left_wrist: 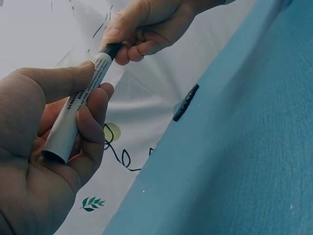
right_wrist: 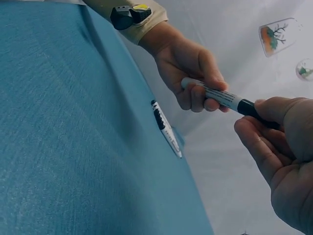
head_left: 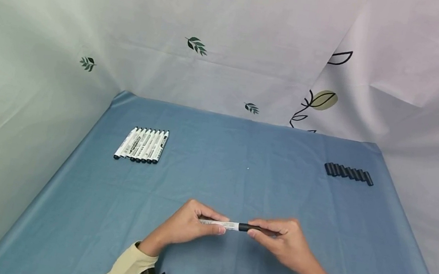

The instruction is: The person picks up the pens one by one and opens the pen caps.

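Note:
A white marker (head_left: 229, 225) with a black cap (head_left: 244, 227) lies level between both hands, above the near part of the table. My left hand (head_left: 188, 224) grips its white barrel, thumb on one side and fingers curled round the other, as the left wrist view shows. The barrel's dark end (left_wrist: 55, 156) points into the left palm. With thumb and fingers, my right hand (head_left: 286, 242) pinches the black cap (right_wrist: 252, 110), which sits against the white barrel.
A row of white uncapped markers (head_left: 142, 145) lies side by side at the back left of the blue-covered table (head_left: 217, 155). At the back right lies a row of several black caps (head_left: 349, 172). Pale patterned cloth (head_left: 226, 82) hangs behind and beside the table.

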### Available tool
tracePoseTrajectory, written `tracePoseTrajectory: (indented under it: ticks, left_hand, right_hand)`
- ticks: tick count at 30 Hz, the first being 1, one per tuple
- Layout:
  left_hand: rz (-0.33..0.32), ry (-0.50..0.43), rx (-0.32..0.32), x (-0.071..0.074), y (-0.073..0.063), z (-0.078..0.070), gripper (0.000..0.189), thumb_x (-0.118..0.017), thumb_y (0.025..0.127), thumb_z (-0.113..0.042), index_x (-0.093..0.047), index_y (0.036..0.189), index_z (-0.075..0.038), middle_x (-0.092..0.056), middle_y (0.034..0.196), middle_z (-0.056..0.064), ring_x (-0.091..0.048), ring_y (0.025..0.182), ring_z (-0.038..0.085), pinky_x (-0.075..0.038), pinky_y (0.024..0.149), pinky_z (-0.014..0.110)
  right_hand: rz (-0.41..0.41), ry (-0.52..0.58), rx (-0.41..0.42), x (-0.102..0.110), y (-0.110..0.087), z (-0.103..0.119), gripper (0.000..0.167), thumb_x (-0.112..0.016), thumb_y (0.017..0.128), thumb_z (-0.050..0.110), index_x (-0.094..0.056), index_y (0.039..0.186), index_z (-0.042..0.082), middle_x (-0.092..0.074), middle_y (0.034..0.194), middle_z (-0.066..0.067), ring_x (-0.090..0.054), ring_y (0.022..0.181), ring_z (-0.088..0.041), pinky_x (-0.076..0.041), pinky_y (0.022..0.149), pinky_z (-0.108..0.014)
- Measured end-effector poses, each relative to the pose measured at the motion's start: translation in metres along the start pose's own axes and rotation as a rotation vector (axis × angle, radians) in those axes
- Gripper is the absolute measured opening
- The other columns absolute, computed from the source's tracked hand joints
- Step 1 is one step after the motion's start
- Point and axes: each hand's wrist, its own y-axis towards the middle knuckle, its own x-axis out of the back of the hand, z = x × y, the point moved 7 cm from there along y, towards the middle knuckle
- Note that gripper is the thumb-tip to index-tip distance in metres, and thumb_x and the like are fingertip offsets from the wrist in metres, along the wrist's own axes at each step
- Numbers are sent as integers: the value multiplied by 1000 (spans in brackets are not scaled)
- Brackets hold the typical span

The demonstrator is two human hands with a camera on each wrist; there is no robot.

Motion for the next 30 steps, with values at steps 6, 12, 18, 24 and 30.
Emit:
tracePoseTrajectory:
  ticks: [6, 12, 18, 24, 30]
  left_hand:
    - [3, -9, -5, -1, 1, 1, 22, -77, 93, -21, -80, 109, -6, -79, 95, 8, -71, 67, 24, -52, 57, 23]
    - [3, -12, -5, -1, 1, 1, 22, -77, 93, -20, -80, 108, -5, -79, 94, 8, -64, 60, 19, -48, 54, 21]
    - [7, -16, -16, -2, 2, 1, 21, -77, 93, -18, -80, 108, -3, -79, 94, 10, -60, 55, 19, -46, 52, 21]
    - [20, -13, -3, -3, 2, 1, 23, -76, 94, -20, -80, 109, -4, -79, 95, 9, -64, 59, 24, -49, 55, 22]
    - [25, -27, 9, -3, 2, 2, 23, -76, 94, -20, -79, 110, -3, -79, 94, 9, -70, 68, 28, -53, 58, 23]
  right_hand:
    - [4, 12, 26, -1, -1, 0, 13, -79, 91, 15, -82, 102, 18, -78, 89, 3, -55, 54, -1, -50, 48, -27]
    - [6, 16, 55, -1, -1, 0, 14, -79, 90, 12, -82, 103, 17, -78, 87, 4, -52, 52, 0, -48, 46, -26]
    - [4, 9, 67, -2, -2, -1, 15, -79, 90, 12, -82, 103, 16, -77, 85, 6, -50, 51, 1, -47, 46, -25]
    - [3, 6, 73, -3, -3, -1, 15, -79, 90, 11, -82, 104, 16, -76, 83, 7, -46, 51, 3, -45, 44, -24]
    - [-1, 5, 82, -3, -3, -3, 16, -79, 90, 9, -82, 104, 15, -77, 84, 5, -47, 50, 3, -45, 44, -22]
